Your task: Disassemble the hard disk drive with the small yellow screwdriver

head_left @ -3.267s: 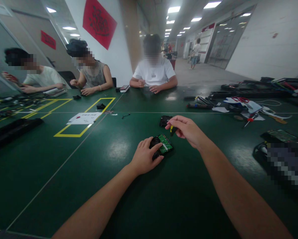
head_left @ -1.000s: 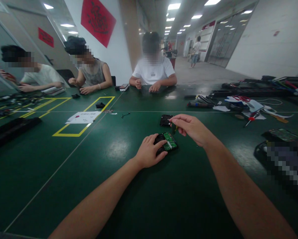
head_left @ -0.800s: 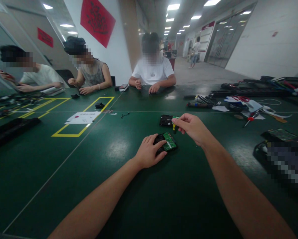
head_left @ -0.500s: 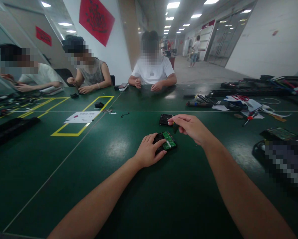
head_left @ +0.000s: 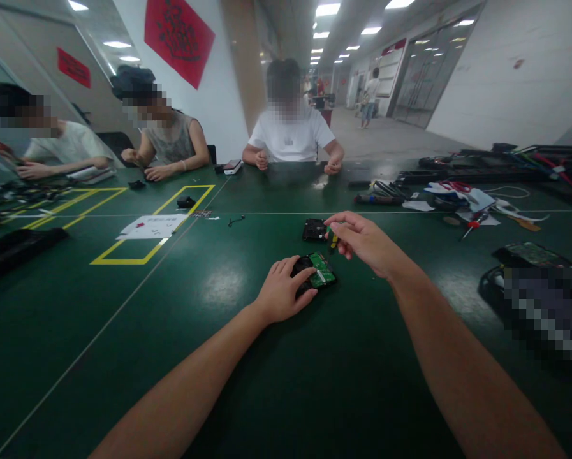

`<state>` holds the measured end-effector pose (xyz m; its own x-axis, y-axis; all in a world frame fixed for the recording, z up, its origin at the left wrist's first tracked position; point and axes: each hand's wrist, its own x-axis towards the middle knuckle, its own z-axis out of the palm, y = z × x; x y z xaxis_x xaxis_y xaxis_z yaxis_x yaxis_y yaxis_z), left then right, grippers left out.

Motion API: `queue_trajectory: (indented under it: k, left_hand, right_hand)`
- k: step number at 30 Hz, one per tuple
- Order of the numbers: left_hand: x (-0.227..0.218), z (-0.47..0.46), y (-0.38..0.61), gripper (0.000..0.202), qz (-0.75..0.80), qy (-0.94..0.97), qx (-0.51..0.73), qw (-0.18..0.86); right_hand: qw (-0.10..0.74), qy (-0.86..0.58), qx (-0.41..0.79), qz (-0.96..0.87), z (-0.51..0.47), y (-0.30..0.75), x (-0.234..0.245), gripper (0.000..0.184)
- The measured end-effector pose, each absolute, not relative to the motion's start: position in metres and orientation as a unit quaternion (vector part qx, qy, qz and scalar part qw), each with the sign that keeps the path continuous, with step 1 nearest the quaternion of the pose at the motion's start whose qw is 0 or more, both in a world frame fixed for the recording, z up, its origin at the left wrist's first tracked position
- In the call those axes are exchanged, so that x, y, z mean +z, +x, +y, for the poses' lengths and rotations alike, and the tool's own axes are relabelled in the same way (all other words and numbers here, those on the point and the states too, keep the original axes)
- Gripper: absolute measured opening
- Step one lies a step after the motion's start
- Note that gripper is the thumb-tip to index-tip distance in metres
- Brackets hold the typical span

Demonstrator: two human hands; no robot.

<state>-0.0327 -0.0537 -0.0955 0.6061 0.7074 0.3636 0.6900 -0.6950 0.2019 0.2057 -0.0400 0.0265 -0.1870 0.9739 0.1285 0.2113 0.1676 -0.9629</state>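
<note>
A hard drive (head_left: 322,275) with a green circuit board facing up lies on the dark green table. My left hand (head_left: 286,287) grips it from the left, thumb and fingers laid over its edge and top, hiding its left part. Above the drive's far right corner, my right hand (head_left: 357,241) closes its fingertips round a small screwdriver (head_left: 333,240) with a yellow and dark handle. The screwdriver points downward; whether its tip touches the drive I cannot tell. Just beyond sits a second, black hard drive (head_left: 313,229), near my right fingertips.
To the right lie cables (head_left: 391,190), a red-handled screwdriver (head_left: 474,224), white gloves (head_left: 477,199) and a circuit board (head_left: 537,254). Yellow tape (head_left: 118,261) and a white paper sheet (head_left: 149,226) are at left. Across the table sit several people, one directly opposite (head_left: 288,137).
The screwdriver in my right hand has turned, showing more yellow on its handle. My left hand stays on the drive. The person opposite has moved their hands farther apart.
</note>
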Motion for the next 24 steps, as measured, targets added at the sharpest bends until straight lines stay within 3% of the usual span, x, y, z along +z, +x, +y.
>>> queue_trajectory:
  k: [7,11,17,24]
  left_hand:
    - [-0.094,-0.054,-0.032,0.054,0.391,0.896,0.21,0.021]
    - [-0.092,-0.054,-0.032,0.054,0.39,0.896,0.211,0.03]
    - [-0.094,-0.054,-0.032,0.055,0.393,0.894,0.212,0.031]
    - [-0.094,-0.054,-0.032,0.054,0.393,0.895,0.211,0.028]
  right_hand:
    - [0.425,-0.541,0.202,-0.697,-0.036,0.213,0.021,0.024]
    - [0.442,-0.518,0.155,-0.715,-0.041,0.205,0.023,0.022]
    - [0.395,-0.518,0.078,-0.755,-0.044,0.204,0.026,0.013]
    - [0.388,-0.5,0.055,-0.772,-0.045,0.201,0.022,0.017]
